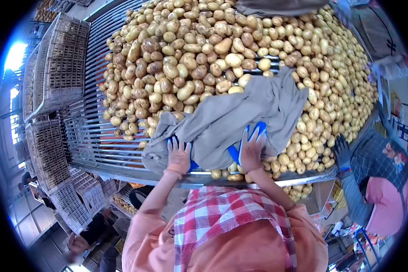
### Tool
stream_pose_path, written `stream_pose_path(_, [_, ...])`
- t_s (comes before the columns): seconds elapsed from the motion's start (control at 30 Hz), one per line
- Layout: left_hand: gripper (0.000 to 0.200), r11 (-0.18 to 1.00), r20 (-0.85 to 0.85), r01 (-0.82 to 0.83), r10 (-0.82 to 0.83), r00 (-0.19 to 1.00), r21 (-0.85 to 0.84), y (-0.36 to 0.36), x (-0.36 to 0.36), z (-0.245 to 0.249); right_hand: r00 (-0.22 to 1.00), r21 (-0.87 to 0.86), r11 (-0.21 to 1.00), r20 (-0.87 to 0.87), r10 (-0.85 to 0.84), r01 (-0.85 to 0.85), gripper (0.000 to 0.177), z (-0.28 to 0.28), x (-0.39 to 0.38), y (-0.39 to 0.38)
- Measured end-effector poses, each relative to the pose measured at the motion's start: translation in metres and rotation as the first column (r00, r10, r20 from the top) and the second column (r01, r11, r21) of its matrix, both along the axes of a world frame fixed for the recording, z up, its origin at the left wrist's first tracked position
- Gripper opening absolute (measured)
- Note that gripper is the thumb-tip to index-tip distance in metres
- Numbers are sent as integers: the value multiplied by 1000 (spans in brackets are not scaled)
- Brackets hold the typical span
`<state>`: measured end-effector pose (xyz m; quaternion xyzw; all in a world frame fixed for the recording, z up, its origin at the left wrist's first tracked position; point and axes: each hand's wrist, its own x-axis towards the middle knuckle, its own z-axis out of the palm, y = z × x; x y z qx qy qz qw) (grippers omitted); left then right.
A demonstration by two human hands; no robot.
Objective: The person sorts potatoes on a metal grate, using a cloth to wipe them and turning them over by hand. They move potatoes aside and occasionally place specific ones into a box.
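Observation:
A large grey cloth [222,120] lies bunched and creased over the potatoes [181,59]. Near its lower left end, my left hand [179,156] rests on the fabric with fingers spread and pointing away from me. My right hand [251,149] presses on the cloth farther right, its fingers also stretched out. Blue material, looking like glove coating, shows along the edges of both hands. Potatoes surround the cloth on the far side and to the right, some looking wet and brown. A few potatoes sit between my wrists at the near edge.
Metal bars [93,122] form the sorting surface, with a metal rim [145,174] before me. Plastic crates [65,59] are stacked at the left. At right, a co-worker's gloved hand [342,152] touches the potatoes. Another grey cloth [281,7] lies at the far side.

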<state>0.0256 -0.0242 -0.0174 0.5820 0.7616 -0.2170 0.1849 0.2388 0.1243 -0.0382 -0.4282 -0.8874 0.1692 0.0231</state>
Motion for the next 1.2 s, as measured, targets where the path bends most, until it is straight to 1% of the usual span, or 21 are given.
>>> stream_pose_path(0.1, [46, 994, 42, -84, 81, 996, 72, 31, -17, 5, 987, 63, 997, -151, 63, -54, 55, -26, -50, 65])
stream_pose_path(0.17, [42, 988, 70, -152, 149, 986, 38, 63, -33, 8, 919, -3, 1000, -395, -10, 10, 60, -23, -83, 100])
stream_pose_path(0.23, [42, 812, 435, -424, 238, 868, 402, 90, -45, 0, 945, 146, 987, -307, 114, -72, 59, -47, -116, 131])
stream_pose_path(0.27, [47, 871, 359, -365, 242, 901, 329, 118, -52, 22, 972, 82, 983, -157, 176, -164, 56, -26, -140, 155])
stream_pose_path(0.3, [52, 836, 623, -495, 259, 738, 238, 136, -62, 22, 942, 96, 979, -269, 198, -179, 53, -17, -156, 181])
stream_pose_path(0.33, [57, 890, 361, -428, 351, 864, 158, 161, -60, 35, 899, 111, 975, -379, 219, -190, 51, -13, -169, 203])
stream_pose_path(0.37, [56, 870, 470, -467, 350, 810, 158, 185, -67, 44, 947, 237, 961, -249, 204, -144, 52, -10, -186, 216])
stream_pose_path(0.43, [54, 843, 452, -516, 406, 794, 149, 212, -83, 26, 950, 539, 783, 175, 257, -311, 55, -8, -206, 242])
stream_pose_path(0.5, [51, 778, 414, -607, 506, 757, 160, 233, -93, 19, 921, 378, 885, 370, 126, -273, 56, 13, -223, 243])
stream_pose_path(0.53, [50, 744, 398, -648, 550, 734, 165, 234, -91, 21, 976, 540, 823, 201, 77, -177, 53, -9, -224, 242])
stream_pose_path(0.57, [49, 790, 388, -565, 456, 801, 239, 228, -85, 37, 996, 226, 973, -84, -26, 45, 50, -9, -216, 229])
stream_pose_path(0.6, [50, 819, 366, -477, 357, 859, 318, 217, -82, 55, 924, -157, 973, -318, -211, 168, 47, -9, -209, 217])
stream_pose_path(0.67, [61, 894, 206, -250, 183, 961, 371, 180, -75, 48, 864, 262, 965, -481, 149, -21, 34, -16, -174, 194])
stream_pose_path(0.7, [60, 893, 205, -205, 131, 970, 400, 158, -66, 47, 959, 332, 927, -153, 239, -178, 25, -4, -150, 174])
stream_pose_path(0.77, [58, 929, 148, -75, 22, 989, 363, 118, -45, 56, 957, 181, 951, -100, 273, -252, 18, 22, -118, 146])
stream_pose_path(0.83, [55, 963, 73, 53, -74, 995, 263, 79, -28, 56, 876, 173, 882, -138, 463, -439, 21, 15, -73, 123])
stream_pose_path(0.97, [61, 980, 160, 122, -147, 976, 155, 23, -5, 86, 881, 103, 962, -386, 273, -253, 33, 76, 23, 53])
stream_pose_path(1.03, [64, 986, 249, 160, -167, 954, 46, 17, 16, 89, 947, -26, 991, -302, 115, -128, 37, 80, 63, 28])
stream_pose_path(1.07, [62, 979, 270, 189, -204, 941, 81, 18, 26, 82, 967, 121, 988, -226, 121, -95, 42, 57, 85, 8])
stream_pose_path(1.1, [60, 982, 267, 180, -188, 945, 54, 27, 36, 68, 987, 6, 987, 6, 161, -161, 49, 51, 90, -4])
stream_pose_path(1.2, [57, 987, 253, 160, -148, 956, -28, 58, 45, 27, 992, -60, 990, 19, 127, -126, 46, 37, 59, -12])
